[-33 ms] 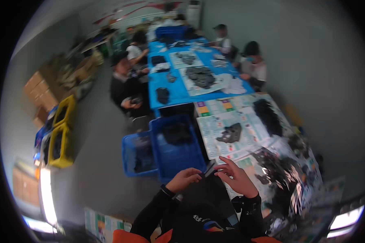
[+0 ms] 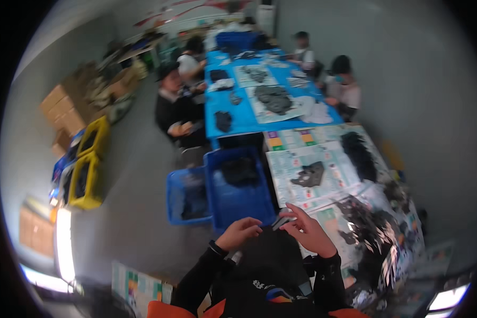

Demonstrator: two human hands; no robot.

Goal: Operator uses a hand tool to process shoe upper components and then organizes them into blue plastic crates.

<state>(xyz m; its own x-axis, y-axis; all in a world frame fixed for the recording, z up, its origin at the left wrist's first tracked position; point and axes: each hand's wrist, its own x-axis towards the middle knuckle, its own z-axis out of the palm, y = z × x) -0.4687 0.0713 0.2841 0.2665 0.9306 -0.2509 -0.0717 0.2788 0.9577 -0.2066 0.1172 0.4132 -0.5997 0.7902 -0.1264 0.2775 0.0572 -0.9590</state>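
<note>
My right hand is raised over my lap beside the table's near end. Its thumb and bent fingers close around a small dark grey strip, blurred by motion. My left hand is a little to the left, with its thumb and fingertips pressed together and pointing at the strip. Whatever those fingertips pinch, if anything, is too small to make out. Just beyond both hands is a deep blue bin with dark pieces inside.
A lighter blue bin adjoins it on the left. On the paper-covered table at right lie a grey cut piece and dark scraps. Several people work along the blue-topped table. Yellow crates stand far left.
The surroundings have shifted slightly rightward in view, while my hands stay nearly in place. A slightly wider gap shows between my left fingertips and the strip.
</note>
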